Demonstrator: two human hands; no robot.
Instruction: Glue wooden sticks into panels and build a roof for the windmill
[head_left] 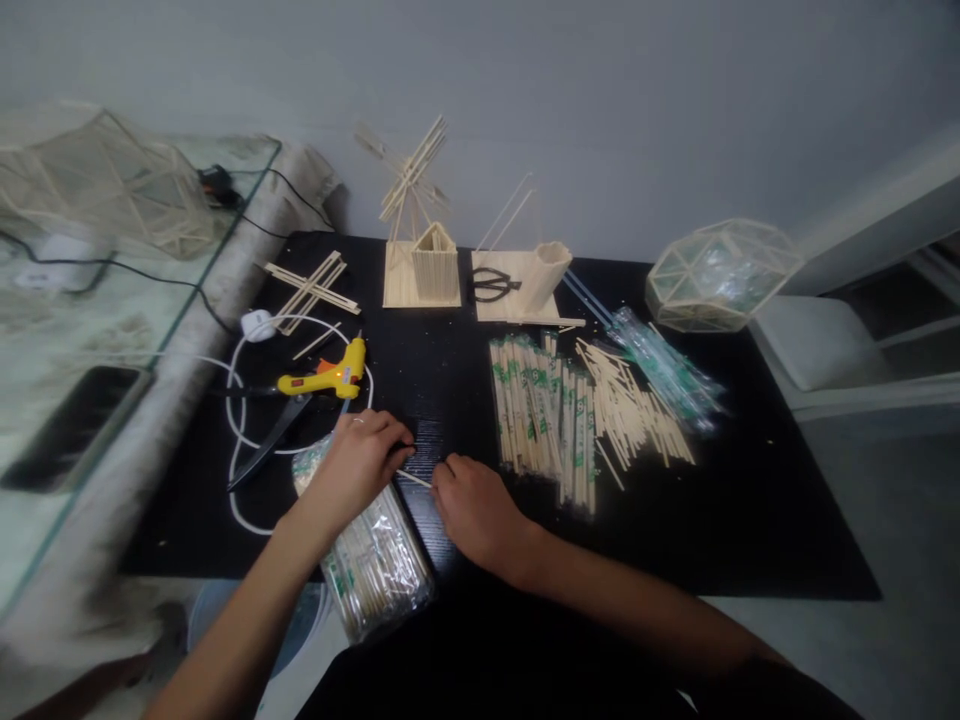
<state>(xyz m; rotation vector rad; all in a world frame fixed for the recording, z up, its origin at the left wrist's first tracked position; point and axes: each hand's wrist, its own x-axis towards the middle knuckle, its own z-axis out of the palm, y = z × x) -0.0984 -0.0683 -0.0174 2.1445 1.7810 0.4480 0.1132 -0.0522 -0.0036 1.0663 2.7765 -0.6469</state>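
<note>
A thin wooden stick (415, 479) runs between my two hands, low over the black table. My right hand (480, 515) is closed, its fingertips pinching the stick's right end. My left hand (367, 450), wearing a ring, is closed with bent fingers at the stick's left end, which they partly hide. Under my left wrist and forearm lies a clear plastic pack of wrapped chopsticks (379, 560). Just beyond my left hand rests a yellow hot glue gun (326, 380) with an orange trigger. Right of my right hand are chopsticks in green-printed wrappers (540, 410).
Loose sticks (630, 400) and plastic wrappers (664, 365) lie right. Behind stand a stick windmill model (435, 275) and a base with a stick cylinder (547, 275) and black scissors (493, 285). A stick cross (315, 290), white cable (236, 500) and phone (75, 425) are left.
</note>
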